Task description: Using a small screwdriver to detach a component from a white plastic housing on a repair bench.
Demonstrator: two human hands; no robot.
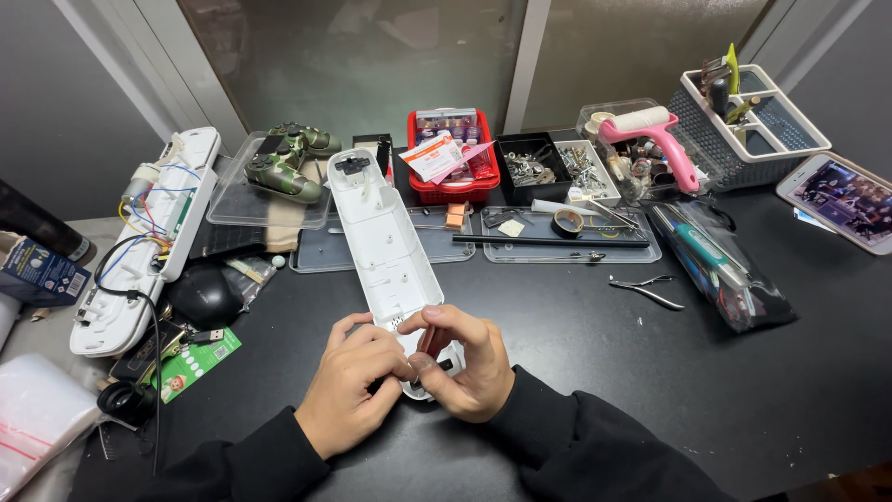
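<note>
A long white plastic housing shell (379,232) lies lengthwise on the black table, its near end under my hands. My left hand (348,381) grips that near end from the left, fingers curled over it. My right hand (465,358) pinches the same end from the right, thumb and forefinger closed on a small dark part there; what the part is cannot be told. The matching white housing half (144,237), with coloured wires and a circuit board inside, lies at the far left.
A camouflage game controller (286,160) sits in a clear tray. Behind stand a red basket (452,153), parts bins (548,167), a pink-handled lint roller (650,135) and a white caddy (748,116). Pliers (648,290), a tool pouch (720,265), a tablet (841,200) and black tape (567,221) lie right.
</note>
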